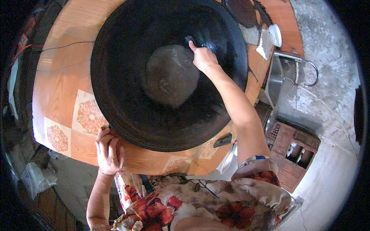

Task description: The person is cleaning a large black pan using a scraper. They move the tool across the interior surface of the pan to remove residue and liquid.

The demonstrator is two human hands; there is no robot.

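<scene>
A large black wok (121, 121) is set into a wood-patterned countertop (60, 86). Cloudy water (170, 78) lies in its bottom. My right hand (205, 58) reaches over the wok and presses a small dark scrubbing pad (189, 39) to the inner wall, just beyond the water's edge. That pad is mostly covered by my fingers. My left hand (109, 148) rests on the counter at the wok's near left rim with its fingers bent. Something small and dark shows at its fingertips, and whether the hand grips it is unclear.
A dark flat piece (222, 140) lies at the wok's near right rim, beside a white plastic bag (229, 158). To the right are a chrome faucet (309, 62), a metal sink (274, 80) and a wooden cabinet (292, 156). A white lid (275, 35) stands behind.
</scene>
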